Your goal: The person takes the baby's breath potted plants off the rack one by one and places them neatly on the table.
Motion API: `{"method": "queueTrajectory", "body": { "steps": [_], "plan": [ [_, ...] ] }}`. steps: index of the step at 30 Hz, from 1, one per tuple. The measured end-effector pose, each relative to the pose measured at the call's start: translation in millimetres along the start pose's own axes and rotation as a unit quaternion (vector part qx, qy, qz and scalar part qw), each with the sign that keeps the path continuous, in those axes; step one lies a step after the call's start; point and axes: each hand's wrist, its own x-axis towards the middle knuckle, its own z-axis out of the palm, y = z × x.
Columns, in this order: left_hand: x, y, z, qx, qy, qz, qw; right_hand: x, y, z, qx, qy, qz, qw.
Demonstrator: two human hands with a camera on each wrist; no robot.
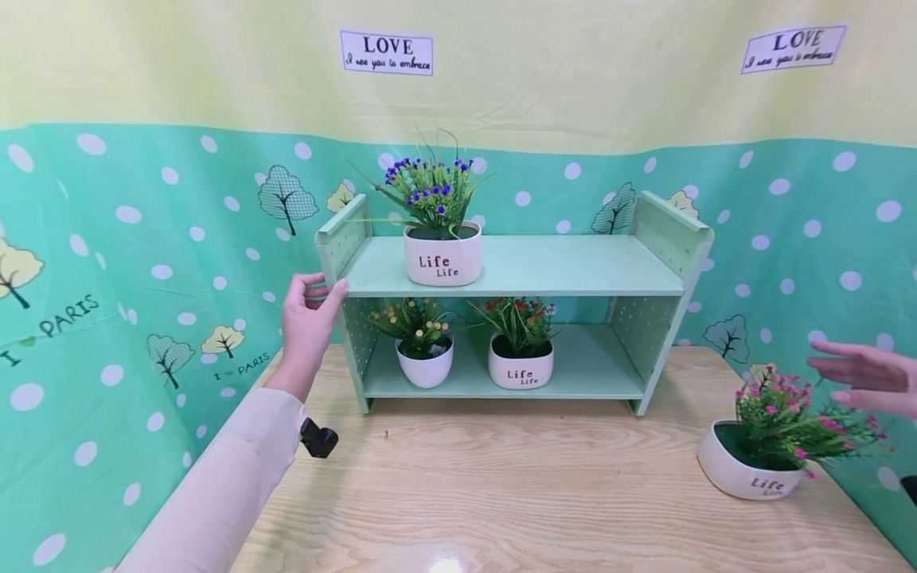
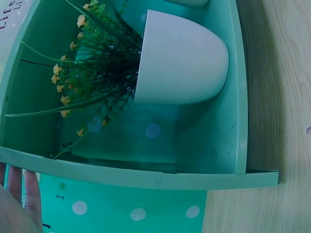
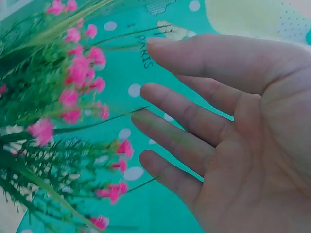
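Observation:
My left hand (image 1: 310, 322) grips the upper left upright of a green two-tier shelf (image 1: 559, 267), thumb on the front edge and fingers at the outer side. In the left wrist view, part of that hand (image 2: 22, 201) shows beside the side panel. My right hand (image 1: 870, 378) is held up at the far right, above and beside a white oval pot (image 1: 738, 469) of pink artificial flowers (image 1: 788, 406). Its fingers (image 3: 187, 109) are spread and extended in the right wrist view, with nothing held; the pink blooms (image 3: 80, 73) are in front of the fingertips.
A pot with purple flowers (image 1: 442, 259) stands on the top tier, left of middle. Below it are a rounded white pot with yellow flowers (image 1: 426, 368) and an oval pot with red flowers (image 1: 521, 366). The wooden table (image 1: 501, 485) meets a dotted green curtain (image 1: 93, 382).

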Motion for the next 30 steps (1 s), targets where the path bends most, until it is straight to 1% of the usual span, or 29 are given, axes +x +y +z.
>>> {"method": "queueTrajectory", "body": {
  "steps": [5,13,15,20,26,30],
  "plan": [
    [0.1,-0.7,-0.5,0.003,0.001,-0.002,1.0,3.0,-22.0,-1.7,-0.012,0.0,-0.002,1.0],
    [0.3,-2.5,-0.2,0.003,-0.001,-0.008,1.0,10.7,-48.0,-3.6,-0.033,-0.032,-0.008,0.999],
    [-0.2,-2.7,-0.4,0.001,-0.002,-0.008,1.0,12.6,-56.1,-4.2,-0.03,-0.036,-0.007,0.999],
    [-0.9,-2.7,-0.1,0.0,0.003,0.0,1.0,20.3,-79.5,-6.0,-0.017,-0.069,-0.006,0.997],
    [0.0,-4.3,0.3,-0.004,0.012,0.01,0.9999,29.0,-108.0,-4.5,-0.003,-0.098,-0.034,0.995],
    [1.1,-4.3,0.6,-0.004,0.011,0.012,0.9999,33.0,-129.1,-0.7,0.003,-0.108,-0.046,0.993]
  ]
}}
